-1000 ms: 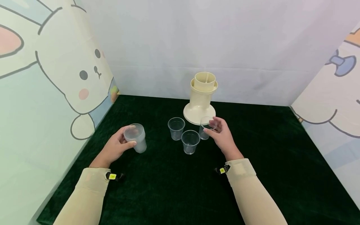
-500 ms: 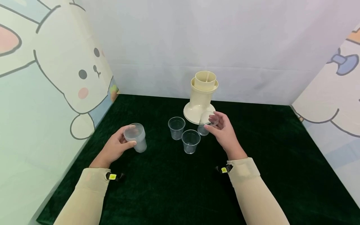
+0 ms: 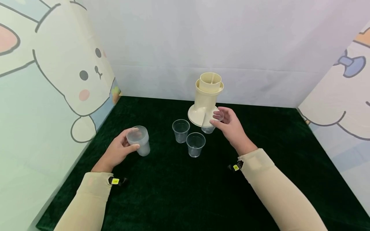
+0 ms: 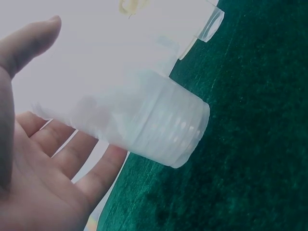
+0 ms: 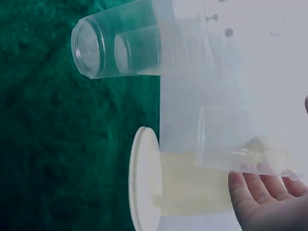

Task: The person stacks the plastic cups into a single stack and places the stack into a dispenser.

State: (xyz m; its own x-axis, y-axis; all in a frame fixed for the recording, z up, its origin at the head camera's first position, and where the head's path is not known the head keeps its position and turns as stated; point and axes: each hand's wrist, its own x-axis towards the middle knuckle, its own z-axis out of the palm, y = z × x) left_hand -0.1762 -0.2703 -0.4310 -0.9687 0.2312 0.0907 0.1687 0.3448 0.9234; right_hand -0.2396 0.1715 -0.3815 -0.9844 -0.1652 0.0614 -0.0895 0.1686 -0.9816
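The fingers of the left hand curl around a stack of clear cups on the left of the bench; whether the stack touches the cloth I cannot tell. On the right, the right hand holds a single clear cup between thumb and fingers, near its upper part and raised off the bench. That cup is just in front of the base of a cream stand, which stands upright on the far side. Between the hands, two more clear cups stand upright, mouths up: a farther cup to the left and a nearer cup to its right, close together. Dark green cloth covers the bench.
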